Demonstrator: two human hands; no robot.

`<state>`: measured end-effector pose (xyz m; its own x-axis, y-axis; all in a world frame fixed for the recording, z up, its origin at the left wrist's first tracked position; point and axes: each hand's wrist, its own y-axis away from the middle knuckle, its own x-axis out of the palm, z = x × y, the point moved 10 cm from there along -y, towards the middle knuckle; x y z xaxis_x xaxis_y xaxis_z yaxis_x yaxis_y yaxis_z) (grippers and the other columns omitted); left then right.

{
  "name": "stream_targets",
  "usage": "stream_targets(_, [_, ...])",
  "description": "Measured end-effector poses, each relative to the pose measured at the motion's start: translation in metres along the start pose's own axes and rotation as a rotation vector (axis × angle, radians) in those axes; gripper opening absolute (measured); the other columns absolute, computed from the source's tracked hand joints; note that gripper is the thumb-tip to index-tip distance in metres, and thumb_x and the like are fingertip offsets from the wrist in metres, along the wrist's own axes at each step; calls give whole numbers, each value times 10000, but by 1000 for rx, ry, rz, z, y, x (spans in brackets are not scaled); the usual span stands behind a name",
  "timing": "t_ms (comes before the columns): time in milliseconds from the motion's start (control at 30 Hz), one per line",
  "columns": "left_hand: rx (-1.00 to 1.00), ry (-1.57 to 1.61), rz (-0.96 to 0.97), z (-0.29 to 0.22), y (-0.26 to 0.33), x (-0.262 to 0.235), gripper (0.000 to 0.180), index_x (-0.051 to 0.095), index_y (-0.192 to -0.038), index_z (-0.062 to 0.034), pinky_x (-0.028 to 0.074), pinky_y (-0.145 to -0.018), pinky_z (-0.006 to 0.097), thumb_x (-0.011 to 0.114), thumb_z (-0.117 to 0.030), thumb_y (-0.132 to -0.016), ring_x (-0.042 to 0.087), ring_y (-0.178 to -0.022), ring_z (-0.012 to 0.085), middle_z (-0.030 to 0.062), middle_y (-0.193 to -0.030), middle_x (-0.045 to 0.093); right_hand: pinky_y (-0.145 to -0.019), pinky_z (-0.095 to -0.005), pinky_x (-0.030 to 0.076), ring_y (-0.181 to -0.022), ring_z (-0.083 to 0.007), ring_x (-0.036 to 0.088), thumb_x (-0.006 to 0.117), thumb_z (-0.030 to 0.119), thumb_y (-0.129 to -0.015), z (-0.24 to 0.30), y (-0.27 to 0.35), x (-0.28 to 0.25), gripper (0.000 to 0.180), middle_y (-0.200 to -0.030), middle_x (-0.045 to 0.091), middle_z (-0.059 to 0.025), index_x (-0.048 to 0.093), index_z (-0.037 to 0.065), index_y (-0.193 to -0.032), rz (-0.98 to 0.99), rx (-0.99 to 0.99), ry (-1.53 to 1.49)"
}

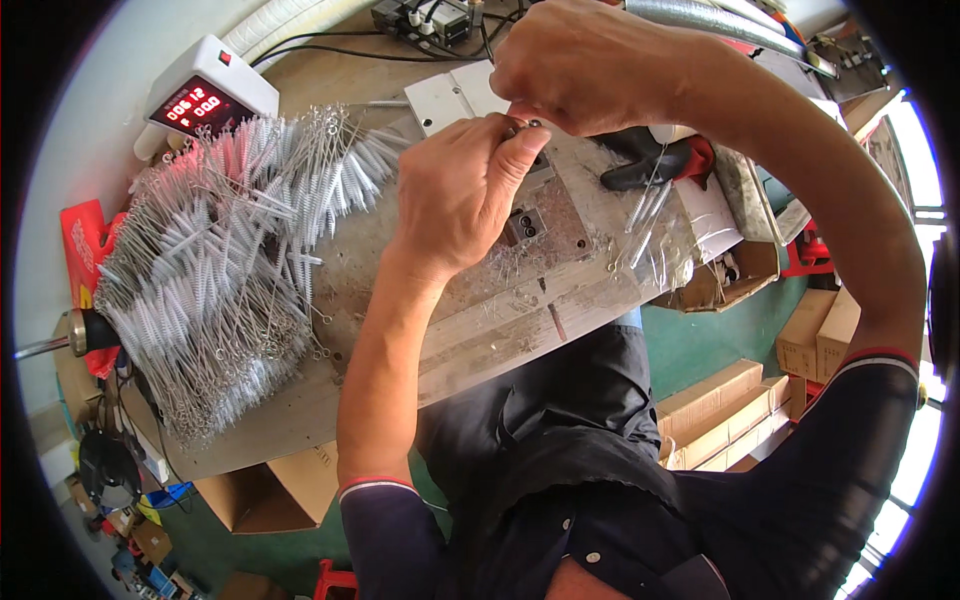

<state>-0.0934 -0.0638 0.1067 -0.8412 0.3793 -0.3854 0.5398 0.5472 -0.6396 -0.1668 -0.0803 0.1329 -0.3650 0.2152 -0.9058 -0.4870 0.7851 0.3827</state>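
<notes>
My left hand (455, 190) is closed over the metal plate (455, 335) on the bench, its thumb pressed against the curled fingers. Just beyond and to its right, my right hand (590, 75) is bent into a fist, its fingertips close to the left thumb. Something small and dark shows between the two hands, too little of it to name. A metal block with two round holes (523, 227) sits on the plate below them. To the left lies a big heap of small wire brushes (220, 260) with white bristles and looped ends.
A white counter box (205, 90) with a red display stands behind the heap. Right of the plate lie a black and red glove (655, 160) and a few loose brushes (645, 220). Cardboard boxes (725, 410) stand on the green floor. Black cables (330, 45) run along the back.
</notes>
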Motion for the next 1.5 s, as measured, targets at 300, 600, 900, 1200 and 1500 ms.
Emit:
stream_targets(300, [44, -86, -88, 2, 7, 2, 290, 752, -909, -58, 574, -705, 465, 607, -288, -1009, 715, -817, 375, 171, -877, 739, -781, -482, 531, -883, -350, 680, 772, 121, -717, -3, 7, 18, 80, -867, 672, -155, 726, 104, -780, -38, 109, 138])
stream_targets(600, [-118, -163, 23, 13, 16, 9, 380, 669, -779, -58, 541, -629, 486, 602, -375, -978, 685, -672, 406, 179, -669, 652, -739, -478, 510, -761, -373, 693, 781, 125, -590, -19, -14, 44, 106, -674, 675, -134, 723, 150, -675, 19, -19, 234])
stream_targets(900, [-85, -153, -9, 8, 7, 10, 490, 662, -701, -52, 529, -634, 482, 600, -435, -1000, 670, -648, 402, 165, -626, 637, -559, -520, 415, -647, -469, 598, 689, 334, -821, -1, 5, 4, 354, -654, 569, -238, 622, 17, -679, -355, -36, -66])
stream_targets(1200, [-58, -153, -48, 11, 9, 9, 510, 637, -668, -62, 511, -584, 467, 600, -443, -1005, 648, -593, 382, 152, -590, 607, -565, -514, 398, -633, -443, 587, 710, 342, -863, -5, 7, 9, 346, -645, 558, -201, 639, 28, -737, -348, -32, -156])
stream_targets(1500, [2, -76, -60, -16, 2, -10, 484, 655, -756, -41, 500, -596, 502, 580, -441, -1019, 655, -633, 421, 182, -633, 630, -575, -463, 443, -633, -381, 616, 717, 200, -795, -50, 24, 43, 134, -675, 600, -167, 711, 66, -795, -270, 104, -409])
